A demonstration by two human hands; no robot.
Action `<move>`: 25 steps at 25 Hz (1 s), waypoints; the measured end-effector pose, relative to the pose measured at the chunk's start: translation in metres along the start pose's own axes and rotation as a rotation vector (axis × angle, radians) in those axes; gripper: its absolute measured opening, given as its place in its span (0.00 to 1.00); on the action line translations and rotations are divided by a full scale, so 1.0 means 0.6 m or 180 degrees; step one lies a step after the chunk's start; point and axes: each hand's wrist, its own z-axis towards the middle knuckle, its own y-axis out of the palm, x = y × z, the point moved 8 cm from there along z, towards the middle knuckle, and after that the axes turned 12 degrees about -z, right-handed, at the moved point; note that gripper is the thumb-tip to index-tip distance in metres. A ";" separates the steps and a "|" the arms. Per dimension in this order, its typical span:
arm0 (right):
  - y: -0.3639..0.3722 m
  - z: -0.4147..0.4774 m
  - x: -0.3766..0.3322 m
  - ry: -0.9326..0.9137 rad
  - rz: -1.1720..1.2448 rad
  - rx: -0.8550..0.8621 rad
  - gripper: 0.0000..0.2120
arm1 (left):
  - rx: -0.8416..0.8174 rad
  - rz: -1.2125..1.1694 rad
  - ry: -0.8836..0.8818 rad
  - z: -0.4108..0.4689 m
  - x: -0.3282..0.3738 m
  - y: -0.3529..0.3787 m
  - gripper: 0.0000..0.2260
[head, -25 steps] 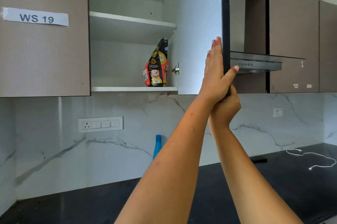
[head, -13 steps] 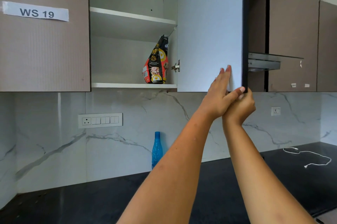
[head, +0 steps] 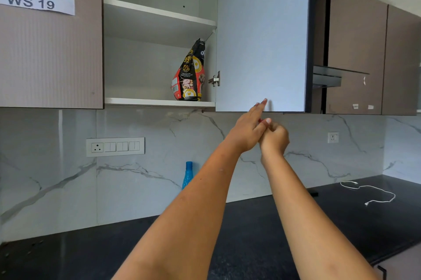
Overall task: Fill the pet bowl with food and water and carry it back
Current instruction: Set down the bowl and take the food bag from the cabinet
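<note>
Black, red and yellow, the glossy plastic pet-food bag [head: 189, 72] stood upright on the cupboard's lower white shelf [head: 136, 102], at that shelf's right end and close to its front edge, its long axis vertical and its crimped top leaning a little to the right, towards the cupboard's side wall. Only 1 thing occupied that shelf; the rest of it to the left was bare, as was the shelf above.

From the hands the bag lay up and to the left. The left hand [head: 247, 128] was the nearer of the 2, fingers straight and loosely together, tips just overlapping the bottom edge of the open pale-grey cupboard door [head: 262, 35]; whether they touched it I cannot tell. The right hand [head: 274, 138] sat just behind and right of it, loosely curled with nothing in it, the 2 hands touching or nearly so.

A reach for the bag would probably go leftward past the metal hinge [head: 215, 79], with ample room in the open compartment. Below, the blue plastic bottle [head: 188, 173] stood at the back edge of the dark stone counter [head: 250, 234], against the marble wall.
</note>
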 end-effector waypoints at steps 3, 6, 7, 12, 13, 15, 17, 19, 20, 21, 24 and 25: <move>0.053 -0.009 0.006 -0.0029 -0.0229 -0.0454 0.14 | 0.0177 0.0178 -0.0209 -0.015 -0.051 -0.031 0.28; 0.127 -0.022 0.008 0.0006 -0.0120 -0.0950 0.14 | 0.0393 0.0368 -0.0481 -0.026 -0.104 -0.083 0.31; 0.154 -0.029 0.006 -0.0007 -0.0145 -0.1107 0.14 | 0.0477 0.0431 -0.0595 -0.030 -0.122 -0.107 0.30; 0.269 -0.032 -0.018 -0.0341 -0.0308 -0.1537 0.08 | 0.0914 0.0836 -0.0932 -0.036 -0.225 -0.229 0.23; 0.289 -0.024 -0.023 -0.0399 -0.0322 -0.1559 0.07 | 0.0987 0.0926 -0.0979 -0.032 -0.245 -0.251 0.23; 0.333 0.002 -0.037 -0.0523 -0.0346 -0.1558 0.08 | 0.1133 0.1138 -0.1036 -0.018 -0.281 -0.293 0.23; 0.387 0.033 -0.059 -0.0706 -0.0454 -0.1562 0.11 | 0.1297 0.1459 -0.0939 0.006 -0.309 -0.341 0.24; 0.443 0.060 -0.085 -0.0935 -0.0619 -0.1631 0.14 | 0.1437 0.1718 -0.0801 0.032 -0.332 -0.390 0.24; 0.466 0.072 -0.096 -0.1046 -0.0735 -0.1650 0.17 | 0.1494 0.1831 -0.0754 0.043 -0.342 -0.411 0.23; 0.493 0.086 -0.105 -0.1159 -0.0855 -0.1630 0.19 | 0.1524 0.1938 -0.0717 0.055 -0.357 -0.431 0.23; 0.541 0.123 -0.118 -0.1347 -0.1056 -0.1480 0.20 | 0.1497 0.2146 -0.0640 0.100 -0.391 -0.474 0.23; 0.559 0.137 -0.119 -0.1371 -0.1099 -0.1444 0.19 | 0.1494 0.2168 -0.0615 0.116 -0.400 -0.486 0.23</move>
